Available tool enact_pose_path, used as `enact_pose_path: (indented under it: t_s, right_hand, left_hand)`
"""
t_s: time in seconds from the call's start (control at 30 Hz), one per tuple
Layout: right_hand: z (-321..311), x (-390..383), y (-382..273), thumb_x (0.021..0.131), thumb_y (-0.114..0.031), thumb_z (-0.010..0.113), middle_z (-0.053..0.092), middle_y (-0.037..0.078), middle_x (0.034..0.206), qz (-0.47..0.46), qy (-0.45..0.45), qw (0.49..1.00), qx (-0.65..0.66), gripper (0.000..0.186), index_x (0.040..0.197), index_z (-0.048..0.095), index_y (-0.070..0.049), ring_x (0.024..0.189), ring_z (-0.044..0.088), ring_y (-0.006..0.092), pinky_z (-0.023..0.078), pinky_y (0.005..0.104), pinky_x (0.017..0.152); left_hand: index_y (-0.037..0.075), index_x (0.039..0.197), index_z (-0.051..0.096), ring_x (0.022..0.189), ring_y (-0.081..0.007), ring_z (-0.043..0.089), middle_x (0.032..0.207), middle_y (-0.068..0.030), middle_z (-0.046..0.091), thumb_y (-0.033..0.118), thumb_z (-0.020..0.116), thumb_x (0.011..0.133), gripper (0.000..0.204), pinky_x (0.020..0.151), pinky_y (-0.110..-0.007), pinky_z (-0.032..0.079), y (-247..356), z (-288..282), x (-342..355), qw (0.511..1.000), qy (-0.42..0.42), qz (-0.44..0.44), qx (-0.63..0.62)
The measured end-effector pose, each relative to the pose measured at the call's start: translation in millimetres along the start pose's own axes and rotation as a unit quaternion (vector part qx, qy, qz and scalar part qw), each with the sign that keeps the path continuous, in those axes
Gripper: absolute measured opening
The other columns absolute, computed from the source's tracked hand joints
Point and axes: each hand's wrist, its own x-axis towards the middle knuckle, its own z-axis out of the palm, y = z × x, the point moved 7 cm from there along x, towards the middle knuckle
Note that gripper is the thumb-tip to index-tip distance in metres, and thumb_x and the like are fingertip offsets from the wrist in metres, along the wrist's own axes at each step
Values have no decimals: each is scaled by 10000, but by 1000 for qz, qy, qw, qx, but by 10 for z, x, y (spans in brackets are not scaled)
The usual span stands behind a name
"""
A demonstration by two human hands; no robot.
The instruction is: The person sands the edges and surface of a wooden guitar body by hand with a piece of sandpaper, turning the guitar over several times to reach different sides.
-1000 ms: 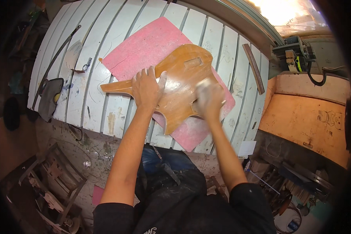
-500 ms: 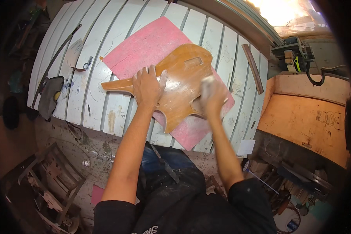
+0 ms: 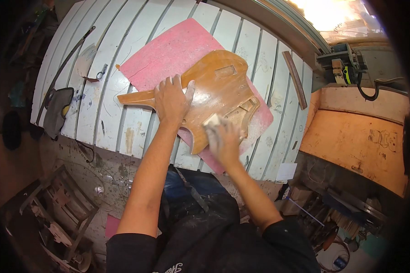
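A brown wooden electric guitar body (image 3: pixel 212 93) with a neck stub lies on a pink mat (image 3: pixel 180 50). It has a small rectangular cutout and a larger open cavity near its right edge. My left hand (image 3: pixel 172 101) lies flat over the base of the neck, fingers stretched across the wood and thumb apart. Closed around a pale sanding block (image 3: pixel 211 120), my right hand (image 3: pixel 224 141) is over the body's near edge, beside the cavity. Its fingers are dusty and smeared by motion. The block's underside is hidden.
The mat lies on a white slatted table (image 3: pixel 253 45). A brown wooden strip (image 3: pixel 295 81) lies at its right, with a sheet of curled paper (image 3: pixel 84 61) and a dark grey pouch-like item (image 3: pixel 58 111) at left. An orange-brown wooden box (image 3: pixel 355 143) stands beyond the right edge.
My right hand has moved left and nearer with the block, from the body's right edge to its near edge, uncovering the cavity. My left hand stays in place.
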Motion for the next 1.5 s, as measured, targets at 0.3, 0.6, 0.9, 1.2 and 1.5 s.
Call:
enact_pose_path:
  t_s: [0.3, 0.6, 0.9, 1.2, 1.5]
  right_hand:
    - [67, 173, 391, 938, -216, 609, 634, 164, 1039, 44, 26, 993, -105, 197, 1033, 642, -47, 1001, 572, 375, 415, 525, 899]
    - [36, 443, 920, 950, -227, 633, 647, 163, 1063, 129, 38, 988, -74, 190, 1081, 682, -98, 1031, 586, 385, 443, 502, 885]
    - [-108, 673, 1193, 923, -197, 626, 650, 155, 1078, 127, 13, 992, -22, 166, 1073, 673, -145, 1045, 593, 361, 447, 504, 884]
    - [-41, 630, 1787, 914, -252, 666, 633, 132, 1167, 230, 5, 969, -91, 261, 1145, 647, -132, 1120, 564, 370, 418, 513, 968]
    - [-583, -836, 1852, 911, -297, 686, 620, 126, 1263, 342, 132, 929, -42, 351, 1216, 650, -126, 1217, 527, 372, 350, 529, 1047]
  left_hand:
    - [2, 1203, 652, 1094, -342, 615, 1125, -200, 672, 481, 537, 975, 543, 1013, -478, 416, 4, 4, 22, 1000, -23, -18, -8]
    - [5, 1198, 655, 1104, -350, 614, 1129, -203, 670, 482, 542, 971, 540, 1018, -478, 416, 35, -4, 62, 1000, -12, -8, 2]
    - [5, 1185, 658, 1086, -346, 613, 1102, -198, 669, 475, 548, 968, 529, 1010, -482, 418, 68, -43, 37, 1000, -17, -6, -3]
    - [27, 1226, 633, 1127, -361, 588, 1157, -204, 649, 444, 562, 959, 499, 1025, -485, 410, 140, 15, -47, 1000, -15, 19, -8]
    - [156, 1424, 561, 1432, -408, 346, 1488, -203, 463, 613, 654, 846, 744, 1115, -711, 238, 971, 56, -982, 936, -69, 344, -28]
